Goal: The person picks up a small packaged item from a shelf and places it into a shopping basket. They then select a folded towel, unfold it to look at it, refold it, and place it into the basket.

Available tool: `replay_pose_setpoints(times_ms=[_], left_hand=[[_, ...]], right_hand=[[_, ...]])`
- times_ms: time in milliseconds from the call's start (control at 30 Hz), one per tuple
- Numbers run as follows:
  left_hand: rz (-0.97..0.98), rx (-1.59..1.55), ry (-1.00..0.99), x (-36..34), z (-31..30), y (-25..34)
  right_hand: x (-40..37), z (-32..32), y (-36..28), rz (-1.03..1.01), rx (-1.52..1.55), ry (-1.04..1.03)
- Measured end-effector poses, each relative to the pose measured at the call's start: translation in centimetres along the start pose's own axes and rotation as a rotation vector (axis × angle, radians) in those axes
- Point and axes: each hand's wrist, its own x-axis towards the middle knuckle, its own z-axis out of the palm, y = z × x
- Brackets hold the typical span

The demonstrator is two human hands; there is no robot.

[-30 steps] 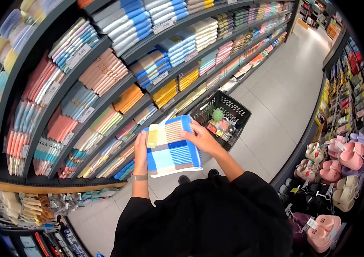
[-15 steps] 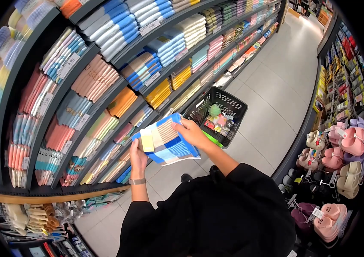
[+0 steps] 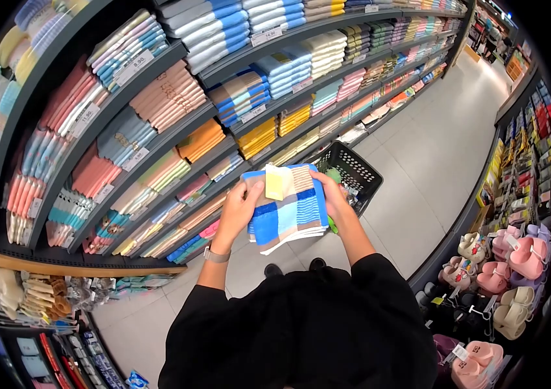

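Note:
A folded towel (image 3: 288, 211) with blue, white and brown checks is held up in front of my body. A pale yellow tag (image 3: 276, 183) hangs at its top edge. My left hand (image 3: 242, 206) grips the towel's left side, thumb on the front close to the tag. Around the right edge, my right hand (image 3: 334, 194) is closed, its fingers partly hidden by the cloth. Beyond the right hand, a black shopping basket (image 3: 361, 170) stands on the floor, partly covered by the towel and hand; a green round item (image 3: 334, 175) shows inside.
Shelves (image 3: 207, 107) on the left carry stacks of folded towels with price labels. A grey tiled aisle (image 3: 418, 168) runs ahead to the upper right. Slippers (image 3: 527, 257) and packaged goods (image 3: 535, 149) hang along the right side. Hanging brushes and packs (image 3: 35, 292) are at lower left.
The towel has moved right in view and turned more upright, now covering part of the basket. Both hands keep hold of it. The view has shifted, with the shelves sitting further right.

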Motion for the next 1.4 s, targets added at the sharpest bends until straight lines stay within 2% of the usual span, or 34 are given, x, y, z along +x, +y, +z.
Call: replay_pose_setpoints(times_ms=[67, 167, 233, 267, 333, 400, 567, 633, 733, 767, 900, 967, 1067, 1133, 1167, 1200, 1267, 1333, 1400], left_hand=[[-0.016, 0.079, -0.025, 0.2, 0.0, -0.1], [0.084, 0.124, -0.05, -0.1, 0.5, 0.0], [0.193, 0.295, -0.057, -0.1, 0.5, -0.8], [0.193, 0.295, -0.058, 0.1, 0.6, -1.5], [0.306, 0.042, 0.02, 0.5, 0.7, -2.3], [0.285, 0.025, 0.041, 0.5, 0.3, -2.9], [0.244, 0.041, 0.156, 0.9, -0.3, -4.0], [0.068, -0.106, 0.232, 0.6, 0.0, -3.5], [0.037, -0.073, 0.246, 0.6, -0.3, -3.8], [0.037, -0.073, 0.244, 0.5, -0.4, -3.9], [0.059, -0.097, 0.283, 0.2, -0.3, -3.3], [0.096, -0.128, 0.307, -0.1, -0.3, -3.2], [0.134, -0.083, 0.303, -0.8, -0.6, -3.8], [0.209, -0.449, 0.314, -0.9, -0.2, -2.3], [0.185, -0.442, 0.301, -1.6, -0.2, -0.6], [0.185, -0.442, 0.301, -1.5, -0.4, -1.2], [0.006, -0.536, 0.043, -1.5, -1.3, -3.5], [-0.068, -0.511, 0.035, -2.1, -1.6, -3.6], [0.051, -0.21, 0.071, -2.6, -1.7, -3.2]], right_hand=[[0.2, -0.6, -0.1, 0.048, 0.058, -0.014], [-0.1, -0.4, -0.4, 0.054, 0.067, -0.004], [-0.3, -0.3, -0.4, 0.046, 0.072, 0.019], [-0.3, -0.2, -0.4, 0.039, 0.075, 0.039], [-1.1, 1.0, -0.4, 0.006, 0.037, 0.082], [-1.0, 1.0, 0.0, -0.024, -0.003, 0.126], [-0.8, 0.9, 1.1, -0.232, -0.184, 0.023], [-0.6, 0.7, 1.6, -0.291, -0.26, 0.019], [-0.2, 0.5, 2.3, -0.441, -0.456, 0.016], [-0.1, 0.4, 2.5, -0.531, -0.576, 0.017], [-0.6, 1.6, 3.3, -0.618, -0.556, 0.033], [-1.4, 2.3, 3.2, -0.737, -0.686, 0.062], [-2.4, 3.2, 3.0, -0.849, -0.726, 0.064], [-3.6, 4.2, 2.5, -0.874, -0.721, 0.068], [-4.0, 4.5, 2.3, -0.899, -0.715, 0.07], [-4.2, 4.6, 2.2, -0.899, -0.716, 0.07], [-4.5, 4.7, 2.1, -0.946, -0.786, 0.087], [-4.2, 3.8, 2.2, -0.888, -0.773, 0.097], [-3.7, 2.8, 2.6, -0.833, -0.759, 0.114]])
